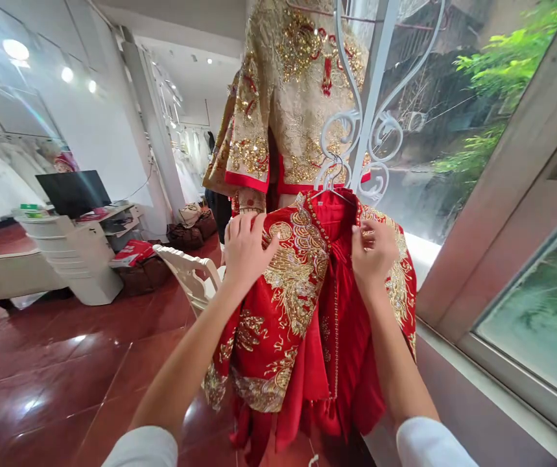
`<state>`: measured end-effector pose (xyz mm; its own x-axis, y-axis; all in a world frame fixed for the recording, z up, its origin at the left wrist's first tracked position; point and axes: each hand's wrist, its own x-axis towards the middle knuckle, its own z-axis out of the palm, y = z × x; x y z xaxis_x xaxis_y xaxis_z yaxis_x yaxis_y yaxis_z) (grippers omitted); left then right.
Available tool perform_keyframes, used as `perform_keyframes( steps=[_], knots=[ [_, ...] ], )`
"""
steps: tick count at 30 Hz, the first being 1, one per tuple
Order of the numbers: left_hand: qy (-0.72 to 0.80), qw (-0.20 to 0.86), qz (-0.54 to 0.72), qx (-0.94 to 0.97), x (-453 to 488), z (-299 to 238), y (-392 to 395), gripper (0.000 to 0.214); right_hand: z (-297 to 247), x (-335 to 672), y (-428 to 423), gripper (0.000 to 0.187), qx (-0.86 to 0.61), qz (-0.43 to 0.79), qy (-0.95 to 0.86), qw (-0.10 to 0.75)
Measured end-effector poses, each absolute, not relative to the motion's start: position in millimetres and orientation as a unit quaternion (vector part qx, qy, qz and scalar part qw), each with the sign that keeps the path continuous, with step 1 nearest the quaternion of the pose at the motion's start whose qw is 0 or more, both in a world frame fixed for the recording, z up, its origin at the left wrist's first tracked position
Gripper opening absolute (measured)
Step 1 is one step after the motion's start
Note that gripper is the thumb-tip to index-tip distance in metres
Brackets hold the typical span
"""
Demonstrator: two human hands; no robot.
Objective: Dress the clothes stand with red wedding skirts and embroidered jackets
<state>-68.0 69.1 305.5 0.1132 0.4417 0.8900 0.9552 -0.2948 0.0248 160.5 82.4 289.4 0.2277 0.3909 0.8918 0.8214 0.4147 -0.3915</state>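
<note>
Left fingers (259, 226) on red jacket (300, 292), scalloped gold embroidery (302, 227).

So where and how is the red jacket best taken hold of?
Probably by both shoulders, one hand each, coming from the front: the red jacket hangs upright on a hanger, its front towards the camera and a shoulder sloping down either side of the collar, while its lower edges hang loose.

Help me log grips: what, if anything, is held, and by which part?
The red jacket: the right hand appears to pinch its neck edge. The left hand lies on its shoulder; whether it grips cannot be told.
</note>
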Motion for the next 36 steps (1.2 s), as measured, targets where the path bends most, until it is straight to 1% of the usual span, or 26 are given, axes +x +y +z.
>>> perform_keyframes(
  steps=[1, 2, 3, 4, 5, 7, 9, 11, 14, 18, 21, 23, 25, 26, 28, 29, 31, 34, 36],
  knots=[
    [-0.517, 0.282, -0.405, -0.699, -72.4, 310.5, 79.6, 0.039, 276.1, 170.2, 73.2, 0.045, -0.517, -0.219, -0.578, 0.592],
    [-0.518, 0.260, -0.390, -0.715, -76.8, 314.3, 88.8, 0.042, 261.9, 180.7, 65.6, 0.059, -0.534, -0.244, -0.577, 0.568],
    [-0.518, 0.235, -0.381, -0.729, -81.2, 317.4, 96.4, 0.045, 247.6, 191.6, 60.0, 0.071, -0.558, -0.257, -0.587, 0.527],
    [-0.518, 0.210, -0.375, -0.739, -85.6, 320.1, 102.1, 0.047, 234.7, 202.7, 56.1, 0.075, -0.587, -0.256, -0.599, 0.480],
    [-0.521, 0.182, -0.368, -0.748, -89.6, 322.5, 106.0, 0.049, 224.2, 213.5, 53.0, 0.071, -0.618, -0.243, -0.608, 0.435],
    [-0.538, 0.130, -0.347, -0.758, -94.9, 326.4, 109.0, 0.051, 214.6, 230.8, 44.1, 0.052, -0.679, -0.196, -0.601, 0.375],
    [-0.566, 0.115, -0.336, -0.744, -94.8, 327.8, 107.4, 0.051, 221.0, 235.4, 25.6, 0.045, -0.722, -0.169, -0.566, 0.361],
    [-0.591, 0.136, -0.357, -0.710, -89.6, 325.7, 103.9, 0.052, 235.1, 220.3, -0.7, 0.042, -0.740, -0.185, -0.530, 0.370],
    [-0.607, 0.161, -0.393, -0.671, -78.6, 318.1, 99.2, 0.054, 243.5, 164.5, -29.0, 0.042, -0.736, -0.211, -0.539, 0.351],
    [-0.604, 0.182, -0.428, -0.647, -69.9, 306.1, 94.6, 0.054, 215.5, 97.3, -12.7, 0.052, -0.738, -0.162, -0.590, 0.284],
    [-0.580, 0.215, -0.456, -0.640, -67.7, 300.9, 88.6, 0.051, 200.7, 100.4, 1.3, 0.055, -0.749, -0.113, -0.610, 0.233],
    [-0.550, 0.230, -0.475, -0.647, -66.3, 302.6, 85.2, 0.047, 209.7, 125.2, -0.5, 0.048, -0.755, -0.075, -0.618, 0.207],
    [-0.512, 0.229, -0.482, -0.673, -64.1, 309.8, 85.9, 0.041, 233.7, 159.7, -0.5, 0.042, -0.758, -0.059, -0.612, 0.218],
    [-0.491, 0.223, -0.477, -0.694, -62.8, 315.1, 88.4, 0.039, 248.9, 178.5, 4.2, 0.044, -0.754, -0.071, -0.604, 0.250],
    [-0.449, 0.204, -0.444, -0.748, -59.5, 326.6, 97.6, 0.038, 278.8, 215.1, 27.3, 0.048, -0.727, -0.157, -0.561, 0.362],
    [-0.432, 0.194, -0.419, -0.775, -57.6, 331.9, 103.3, 0.038, 290.7, 231.6, 44.8, 0.048, -0.689, -0.202, -0.566, 0.405],
    [-0.422, 0.188, -0.371, -0.805, -53.3, 339.7, 114.2, 0.041, 304.7, 258.0, 84.1, 0.049, -0.610, -0.236, -0.619, 0.435],
    [-0.465, 0.206, -0.326, -0.797, -46.2, 346.1, 123.3, 0.043, 305.3, 278.8, 127.2, 0.041, -0.554, -0.179, -0.683, 0.442],
    [-0.499, 0.214, -0.302, -0.784, -42.5, 349.0, 123.7, 0.042, 302.5, 284.3, 134.5, 0.041, -0.548, -0.137, -0.684, 0.461]
  ],
)
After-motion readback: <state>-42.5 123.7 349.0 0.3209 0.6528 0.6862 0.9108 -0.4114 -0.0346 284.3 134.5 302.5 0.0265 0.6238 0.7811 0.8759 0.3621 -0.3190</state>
